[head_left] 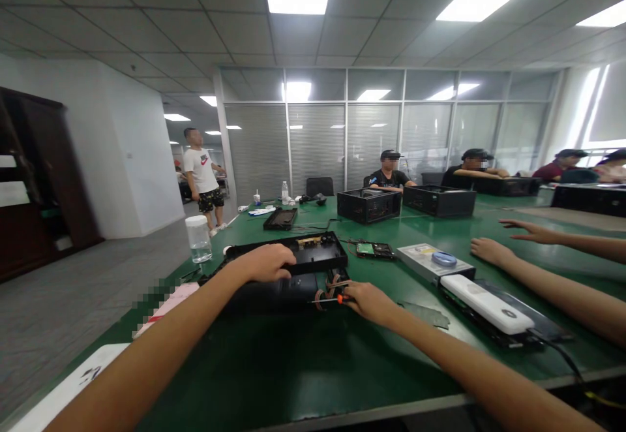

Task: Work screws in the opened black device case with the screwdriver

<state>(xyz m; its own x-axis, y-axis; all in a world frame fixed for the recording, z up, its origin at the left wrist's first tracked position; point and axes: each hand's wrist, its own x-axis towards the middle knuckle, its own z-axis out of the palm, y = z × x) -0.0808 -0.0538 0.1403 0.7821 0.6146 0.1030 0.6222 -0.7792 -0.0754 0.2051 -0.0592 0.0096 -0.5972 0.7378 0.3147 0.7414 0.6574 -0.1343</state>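
My left hand (pixel 271 261) curls its fingers over the edge of an open black electronics case (pixel 320 261), which lies on the green table. My right hand (pixel 366 300) is closed on a screwdriver (pixel 341 299) with an orange-red and black handle. The screwdriver's thin shaft points left, beside bundled wires (pixel 333 283) at the case's near right side. A smooth dark panel (pixel 293 292) is at the near side of the case. What the screwdriver's tip touches, if anything, I cannot make out.
Right of the case lie a drive with a green circuit board (pixel 366 248), a metal box (pixel 423 257) and a white device (pixel 489 305). Another person's hands (pixel 493 250) rest nearby. A clear jar (pixel 198 239) stands left. Black computer cases (pixel 369 207) stand farther back.
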